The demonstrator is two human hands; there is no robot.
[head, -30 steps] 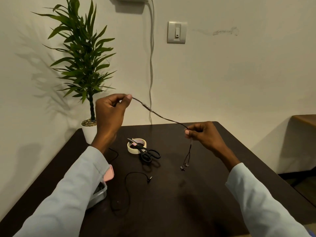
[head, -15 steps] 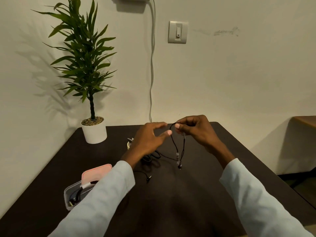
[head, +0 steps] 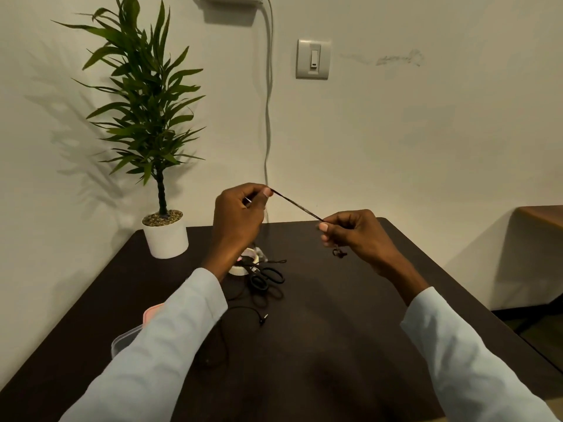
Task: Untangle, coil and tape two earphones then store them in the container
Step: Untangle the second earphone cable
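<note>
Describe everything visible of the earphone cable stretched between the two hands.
The earphone cable is thin, dark and looks doubled or twisted. It is held taut in the air above the table, sloping down from the left hand, which pinches its upper end, to the right hand, which pinches its lower end. A short dark end dangles below the right hand's fingers. Its blur hides finer detail.

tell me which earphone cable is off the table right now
The cable stretched taut between the left hand and right hand, both pinching it in the air. The other cable lies loose on the table, its plug free.
</note>
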